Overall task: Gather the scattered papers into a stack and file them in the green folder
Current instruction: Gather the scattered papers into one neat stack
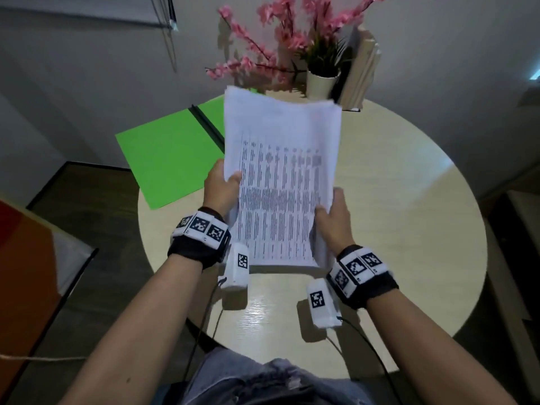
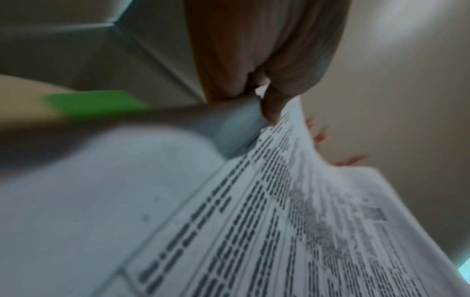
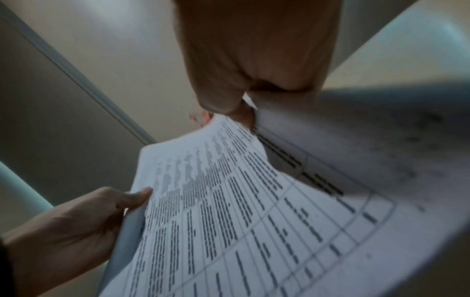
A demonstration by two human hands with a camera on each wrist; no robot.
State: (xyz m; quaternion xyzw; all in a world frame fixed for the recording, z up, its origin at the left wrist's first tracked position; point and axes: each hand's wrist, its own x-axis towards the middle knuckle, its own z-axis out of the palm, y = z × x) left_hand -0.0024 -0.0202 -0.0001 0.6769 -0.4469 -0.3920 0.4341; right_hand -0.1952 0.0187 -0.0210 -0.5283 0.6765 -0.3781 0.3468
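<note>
Stack of papers (image 1: pixel 280 182) pinched at both side edges, left hand (image 1: pixel 222 185) and right hand (image 1: pixel 333 217), held above tabletop (image 1: pixel 409 200) beside open green folder (image 1: pixel 163 159); uneven, bowed sheets likely to slip or fan out if either grip loosens.

printed papers (image 1: pixel 280 182) held above open green folder (image 1: pixel 166 159)

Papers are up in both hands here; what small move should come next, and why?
Probably tap the papers square on the table. The left hand and right hand grip their side edges, the top edges look uneven, and the green folder lies open to the left, ready.
</note>
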